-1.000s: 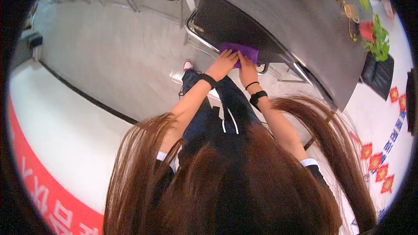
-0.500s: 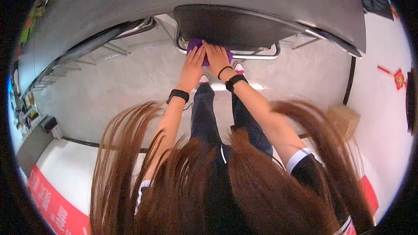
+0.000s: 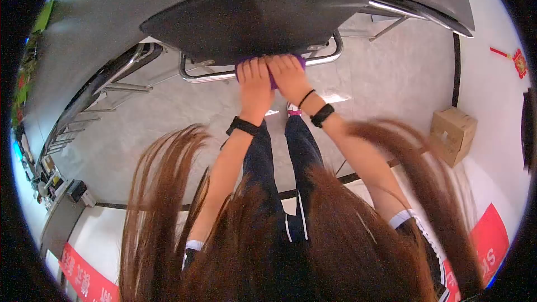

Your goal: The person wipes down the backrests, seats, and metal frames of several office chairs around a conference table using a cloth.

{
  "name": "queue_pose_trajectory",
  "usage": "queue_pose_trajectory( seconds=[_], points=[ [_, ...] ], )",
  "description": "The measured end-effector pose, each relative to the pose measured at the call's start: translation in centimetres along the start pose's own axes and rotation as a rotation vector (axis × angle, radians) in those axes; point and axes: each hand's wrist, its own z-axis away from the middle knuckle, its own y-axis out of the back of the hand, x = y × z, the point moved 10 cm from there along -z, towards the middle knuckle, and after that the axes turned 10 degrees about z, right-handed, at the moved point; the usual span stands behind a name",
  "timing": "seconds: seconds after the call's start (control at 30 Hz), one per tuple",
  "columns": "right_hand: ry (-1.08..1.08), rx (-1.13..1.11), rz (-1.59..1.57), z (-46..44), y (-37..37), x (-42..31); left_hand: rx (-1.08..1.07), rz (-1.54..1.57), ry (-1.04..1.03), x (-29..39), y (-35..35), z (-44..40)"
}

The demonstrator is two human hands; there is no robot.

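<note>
A purple cloth (image 3: 273,81) is draped over the chrome tube (image 3: 210,78) of a black chair (image 3: 251,22). My left hand (image 3: 255,86) presses on the cloth, its fingers curled over the tube. Right beside it, my right hand (image 3: 290,78) grips the same cloth, the fingers bent over the top edge. The two hands touch or nearly touch each other. Most of the cloth is hidden beneath them, with purple showing between and at the sides of the hands.
A dark table (image 3: 112,22) runs behind the chair, with more chrome-legged chairs (image 3: 120,86) along it to the left. On the right, a cardboard box (image 3: 452,134) stands on the floor by the white wall. A red banner (image 3: 89,277) lies at the lower left.
The chair now sits nearer and larger in view, farther out from the table. Both hands have curled more over the tube with the cloth. My view has shifted.
</note>
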Motion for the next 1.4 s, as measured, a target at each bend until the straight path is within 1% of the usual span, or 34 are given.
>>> queue_pose_trajectory(
  seconds=[0.07,0.1,0.23,0.3,0.37,0.4,0.47,0.57,0.7,0.73,0.83,0.87,0.93,0.97,1.0,1.13,1.23,1.27,1.37,1.4],
  points=[
    [0.030,0.015,-0.030,1.6,0.8,2.7,0.013,-0.025,0.001,2.2,-2.2,-0.9],
    [0.022,-0.007,0.021,2.3,0.7,4.2,0.020,-0.036,-0.001,3.4,-3.3,-1.3],
    [0.024,-0.035,0.045,5.4,1.1,10.4,0.005,-0.102,-0.024,8.4,-7.2,-3.8],
    [0.040,-0.030,0.038,6.4,1.8,12.8,0.035,-0.148,-0.033,10.7,-8.9,-5.0],
    [0.064,-0.021,0.019,6.5,2.8,14.0,0.075,-0.185,-0.040,12.1,-9.5,-5.4],
    [0.049,-0.035,-0.092,6.2,3.3,14.0,0.103,-0.199,-0.043,12.6,-9.4,-5.5],
    [0.047,-0.030,-0.092,6.3,2.7,14.4,0.148,-0.222,-0.051,12.7,-8.8,-5.5],
    [0.054,-0.013,-0.094,6.0,3.2,14.0,0.163,-0.186,-0.143,12.1,-8.4,-4.8],
    [0.008,-0.033,-0.033,5.4,3.6,12.3,0.113,-0.138,-0.185,11.0,-7.8,-4.3],
    [0.013,-0.069,0.011,5.2,3.4,11.8,0.115,-0.141,-0.196,10.6,-7.6,-4.0],
    [0.015,-0.096,0.109,4.6,2.6,9.8,0.147,-0.095,-0.176,8.9,-6.5,-3.4],
    [0.029,-0.111,0.153,4.4,2.2,9.1,0.129,-0.130,-0.182,8.2,-6.4,-3.0],
    [0.032,-0.114,0.142,3.7,1.6,7.5,0.092,-0.085,-0.170,6.4,-5.4,-2.3],
    [0.031,-0.116,0.137,3.4,1.2,6.6,0.072,-0.062,-0.166,5.5,-4.8,-1.9],
    [0.046,-0.122,0.200,2.8,0.9,5.4,0.096,-0.047,-0.181,4.4,-4.4,-1.4],
    [0.053,-0.111,0.166,0.4,-0.9,0.5,0.051,0.019,-0.175,-1.1,-2.3,0.8],
    [0.036,-0.081,0.162,-1.9,-1.7,-3.6,0.092,0.021,-0.197,-5.1,-0.2,2.2],
    [0.032,-0.108,0.187,-2.7,-2.0,-4.9,0.107,0.060,-0.202,-6.4,0.7,2.6],
    [-0.010,-0.142,0.168,-4.9,-3.5,-8.1,0.117,0.023,-0.251,-9.4,3.3,3.4],
    [-0.005,-0.066,0.208,-5.5,-3.2,-9.4,0.099,0.045,-0.245,-10.7,3.8,3.5]
  ],
)
